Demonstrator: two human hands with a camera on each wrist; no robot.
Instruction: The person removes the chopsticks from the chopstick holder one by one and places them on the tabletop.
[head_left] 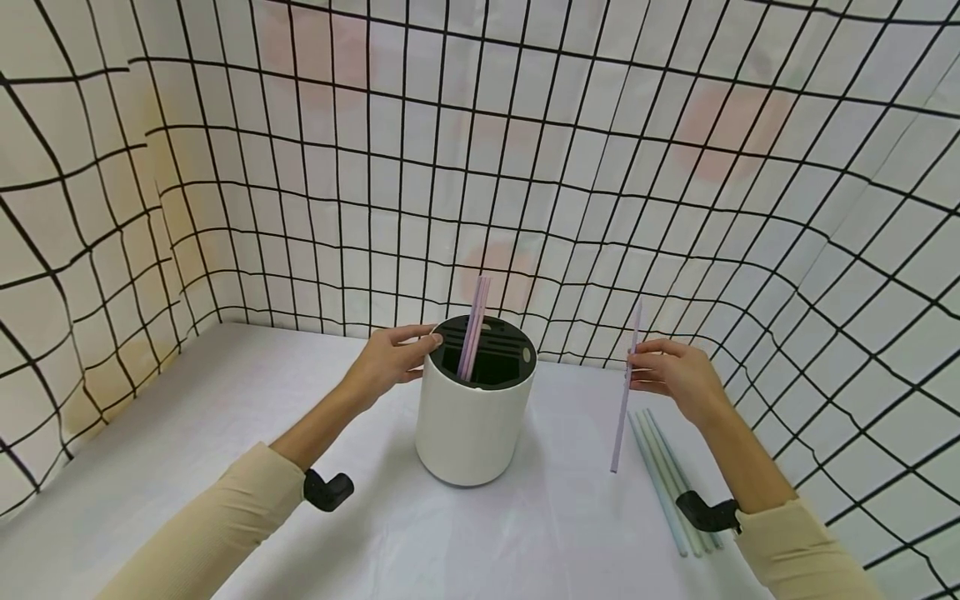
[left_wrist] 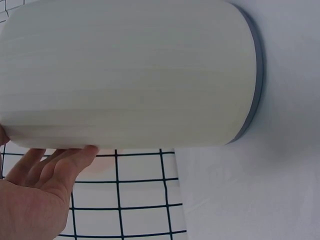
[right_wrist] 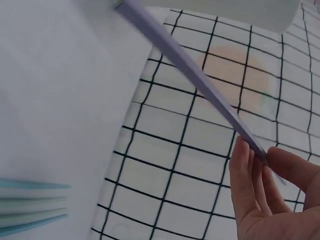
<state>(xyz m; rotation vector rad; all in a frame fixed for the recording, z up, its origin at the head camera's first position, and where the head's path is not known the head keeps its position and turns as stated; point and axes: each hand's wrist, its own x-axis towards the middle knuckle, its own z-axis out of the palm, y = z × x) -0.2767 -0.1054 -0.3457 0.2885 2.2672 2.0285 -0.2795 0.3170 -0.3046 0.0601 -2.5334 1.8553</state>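
A white cylindrical holder (head_left: pixel 474 417) with a black slotted top stands mid-table; two pink straws (head_left: pixel 474 327) stick up from it. My left hand (head_left: pixel 396 357) rests on the holder's left rim with straight fingers; the left wrist view shows its fingers (left_wrist: pixel 55 167) against the holder's white wall (left_wrist: pixel 130 75). My right hand (head_left: pixel 675 372) pinches a lilac straw (head_left: pixel 626 392) near its upper end and holds it nearly upright, right of the holder. In the right wrist view the lilac straw (right_wrist: pixel 195 77) runs from my fingertips (right_wrist: pixel 250 170) toward the holder.
Several pale blue and green straws (head_left: pixel 670 479) lie on the white table (head_left: pixel 187 450) by my right forearm, also seen as straws (right_wrist: pixel 30 207) in the right wrist view. A black-gridded cloth backdrop (head_left: pixel 525 150) walls in the table on three sides.
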